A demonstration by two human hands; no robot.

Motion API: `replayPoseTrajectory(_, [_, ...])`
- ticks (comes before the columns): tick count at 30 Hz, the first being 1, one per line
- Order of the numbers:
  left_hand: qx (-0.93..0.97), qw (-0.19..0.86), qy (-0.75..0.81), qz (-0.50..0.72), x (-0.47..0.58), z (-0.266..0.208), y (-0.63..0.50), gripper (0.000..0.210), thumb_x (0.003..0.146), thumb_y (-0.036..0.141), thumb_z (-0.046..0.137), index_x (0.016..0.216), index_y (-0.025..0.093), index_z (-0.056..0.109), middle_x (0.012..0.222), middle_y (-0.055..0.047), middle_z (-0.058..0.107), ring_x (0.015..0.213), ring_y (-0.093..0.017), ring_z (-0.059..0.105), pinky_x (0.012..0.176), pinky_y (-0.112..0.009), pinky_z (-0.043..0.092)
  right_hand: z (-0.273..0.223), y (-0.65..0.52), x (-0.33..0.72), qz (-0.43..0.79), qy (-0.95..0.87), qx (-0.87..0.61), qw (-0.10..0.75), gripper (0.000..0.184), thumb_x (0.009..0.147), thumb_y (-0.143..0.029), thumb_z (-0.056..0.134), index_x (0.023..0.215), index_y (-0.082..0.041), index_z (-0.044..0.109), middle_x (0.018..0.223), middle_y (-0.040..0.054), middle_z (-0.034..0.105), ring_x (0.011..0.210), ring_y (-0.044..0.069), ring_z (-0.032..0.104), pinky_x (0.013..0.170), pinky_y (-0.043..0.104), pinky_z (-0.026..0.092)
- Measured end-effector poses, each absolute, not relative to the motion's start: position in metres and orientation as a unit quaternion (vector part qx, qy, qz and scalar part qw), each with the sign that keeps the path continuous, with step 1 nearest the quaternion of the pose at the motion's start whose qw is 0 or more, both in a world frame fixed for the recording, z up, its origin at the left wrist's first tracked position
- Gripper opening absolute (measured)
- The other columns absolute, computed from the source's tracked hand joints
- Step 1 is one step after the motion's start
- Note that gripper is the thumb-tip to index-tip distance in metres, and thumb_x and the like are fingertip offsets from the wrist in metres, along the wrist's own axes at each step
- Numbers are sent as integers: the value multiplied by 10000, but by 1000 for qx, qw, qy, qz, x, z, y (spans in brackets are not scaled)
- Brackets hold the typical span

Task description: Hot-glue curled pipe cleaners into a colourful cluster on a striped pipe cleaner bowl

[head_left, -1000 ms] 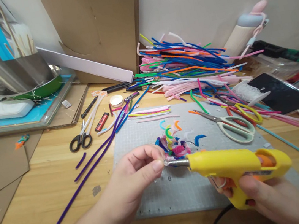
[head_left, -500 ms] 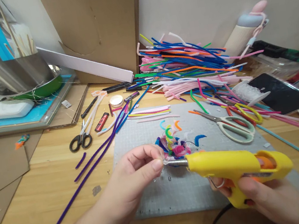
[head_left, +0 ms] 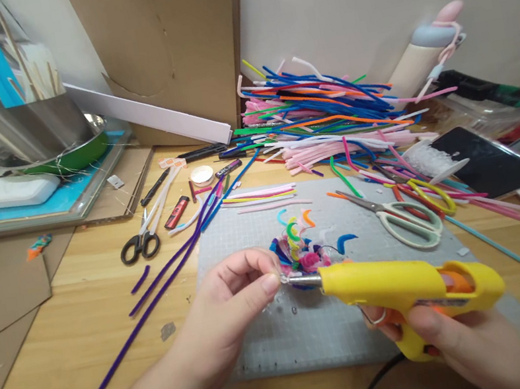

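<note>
In my right hand [head_left: 458, 334] is a yellow hot glue gun [head_left: 402, 287], its metal nozzle pointing left. My left hand [head_left: 243, 298] pinches a tiny clear piece [head_left: 283, 279] between thumb and fingertips, right at the nozzle tip; what exactly it is I cannot make out. Just behind the nozzle, a colourful pipe-cleaner figure [head_left: 309, 259] with curled ends lies on the grey cutting mat [head_left: 277, 346], partly hidden by my left fingers and the gun.
White-handled scissors [head_left: 408, 222] lie right on the mat, black-handled scissors [head_left: 140, 246] to the left. Purple pipe cleaners [head_left: 157, 293] cross the left side. Behind is a big heap of pipe cleaners [head_left: 325, 109]. The gun's black cable [head_left: 374, 385] runs along the front.
The glue gun and my right hand have shifted slightly left. My left hand keeps its pinch at the nozzle tip, almost unmoved.
</note>
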State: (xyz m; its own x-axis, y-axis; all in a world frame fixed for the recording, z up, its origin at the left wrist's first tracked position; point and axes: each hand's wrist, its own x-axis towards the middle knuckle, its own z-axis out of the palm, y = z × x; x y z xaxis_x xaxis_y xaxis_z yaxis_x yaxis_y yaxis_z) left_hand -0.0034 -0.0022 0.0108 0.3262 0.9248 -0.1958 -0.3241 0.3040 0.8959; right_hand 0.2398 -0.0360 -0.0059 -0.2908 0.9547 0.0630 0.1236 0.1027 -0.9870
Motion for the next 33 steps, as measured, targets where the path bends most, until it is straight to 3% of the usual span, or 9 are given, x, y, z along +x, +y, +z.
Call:
replayPoseTrajectory(17, [387, 720, 377, 435, -3, 10, -2, 224, 740, 350, 741, 710, 175, 605, 773, 9, 558, 658, -107, 415, 607, -243, 308, -5, -36, 239, 495, -622, -449, 408, 158, 826, -453, 605, 863, -356, 725, 682, -4, 666, 522, 164, 588, 464, 227, 521])
replayPoseTrajectory(21, [389, 719, 375, 437, -3, 10, -1, 203, 749, 325, 736, 709, 176, 604, 765, 17, 558, 663, -105, 423, 608, -241, 311, -4, -36, 238, 518, -619, -430, 405, 133, 844, -391, 609, 928, -372, 711, 754, -9, 698, 605, 161, 635, 516, 208, 535])
replayPoseTrajectory(25, [395, 715, 376, 436, -3, 9, -1, 173, 759, 295, 728, 706, 177, 613, 756, 19, 561, 677, -110, 440, 622, -244, 315, -7, -37, 241, 540, -608, -421, 401, 168, 844, -450, 591, 908, -364, 720, 806, 16, 717, 726, 191, 675, 525, 205, 533])
replayPoseTrajectory(29, [398, 718, 375, 432, -3, 8, -2, 138, 766, 275, 723, 730, 184, 626, 786, 19, 582, 673, -107, 446, 638, -246, 320, -9, -39, 244, 536, -596, -447, 398, 286, 848, -525, 543, 877, -313, 734, 790, 53, 724, 734, 217, 681, 524, 229, 537])
replayPoseTrajectory(33, [397, 717, 373, 435, -4, 8, -2, 169, 764, 307, 728, 725, 183, 619, 789, 18, 573, 667, -103, 430, 629, -237, 319, -8, -38, 241, 525, -591, -463, 401, 241, 836, -491, 589, 865, -301, 735, 777, 44, 722, 679, 192, 667, 504, 217, 527])
